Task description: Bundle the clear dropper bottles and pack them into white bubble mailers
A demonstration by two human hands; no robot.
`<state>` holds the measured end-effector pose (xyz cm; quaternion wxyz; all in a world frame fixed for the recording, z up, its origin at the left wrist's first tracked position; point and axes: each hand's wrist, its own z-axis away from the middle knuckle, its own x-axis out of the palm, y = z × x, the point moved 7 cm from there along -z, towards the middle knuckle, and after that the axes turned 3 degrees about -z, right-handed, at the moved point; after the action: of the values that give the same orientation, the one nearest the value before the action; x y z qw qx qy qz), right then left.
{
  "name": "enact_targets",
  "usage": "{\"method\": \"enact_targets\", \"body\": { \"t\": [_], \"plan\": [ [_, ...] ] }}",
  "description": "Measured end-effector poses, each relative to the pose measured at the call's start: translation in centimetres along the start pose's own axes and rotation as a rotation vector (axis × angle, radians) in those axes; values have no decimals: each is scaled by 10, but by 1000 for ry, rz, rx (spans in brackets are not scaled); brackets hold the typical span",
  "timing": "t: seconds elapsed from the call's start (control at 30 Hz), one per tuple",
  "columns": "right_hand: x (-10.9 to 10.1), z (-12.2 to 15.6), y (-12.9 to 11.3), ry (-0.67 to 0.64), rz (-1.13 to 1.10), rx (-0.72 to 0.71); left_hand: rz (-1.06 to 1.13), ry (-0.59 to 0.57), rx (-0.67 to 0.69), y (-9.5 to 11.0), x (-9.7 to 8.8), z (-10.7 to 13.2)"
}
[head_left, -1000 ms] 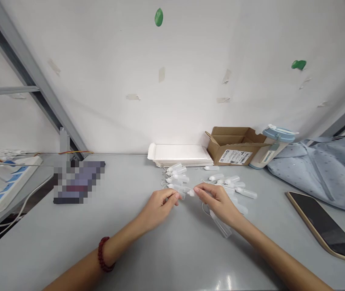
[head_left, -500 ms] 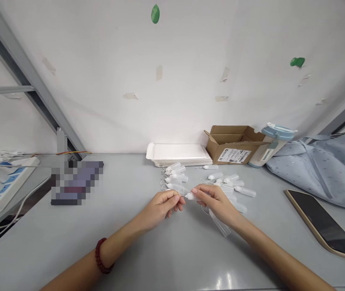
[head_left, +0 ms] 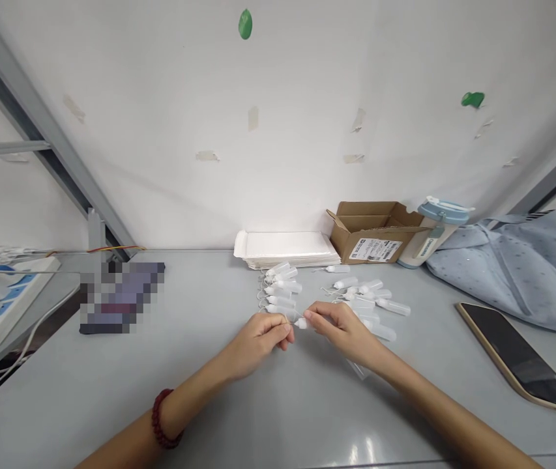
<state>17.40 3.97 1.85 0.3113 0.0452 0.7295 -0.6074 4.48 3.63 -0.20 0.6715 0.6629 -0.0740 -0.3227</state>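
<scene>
Nearer the left hand (head_left: 258,340) than a second ago, one small bottle (head_left: 302,323) is pinched by the right hand (head_left: 340,326) over the desk (head_left: 238,417); left grip closed at its tip, hold unclear. Handling looks unfinished; other bottles (head_left: 394,307) lie beyond.

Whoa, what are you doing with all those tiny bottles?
A person's right hand holds a small bottle, its white tip pointing toward the left hand. The left thumb and finger are pinched together close to that tip; anything between them is too small to make out. More clear bottles lie on the gray table in two loose bunches, behind and beside the hands. A stack of white packets and an open cardboard box sit at the back.
</scene>
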Motion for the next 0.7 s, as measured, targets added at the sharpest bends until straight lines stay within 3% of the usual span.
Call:
{"method": "enact_targets", "body": {
  "t": [0.27,0.7],
  "plan": [
    [8,2,1,-223,-26,5,17,-264,-33,-4,19,6],
    [20,6,-1,-156,-57,-34,105,-334,-19,-1,19,7]
  ]
}}
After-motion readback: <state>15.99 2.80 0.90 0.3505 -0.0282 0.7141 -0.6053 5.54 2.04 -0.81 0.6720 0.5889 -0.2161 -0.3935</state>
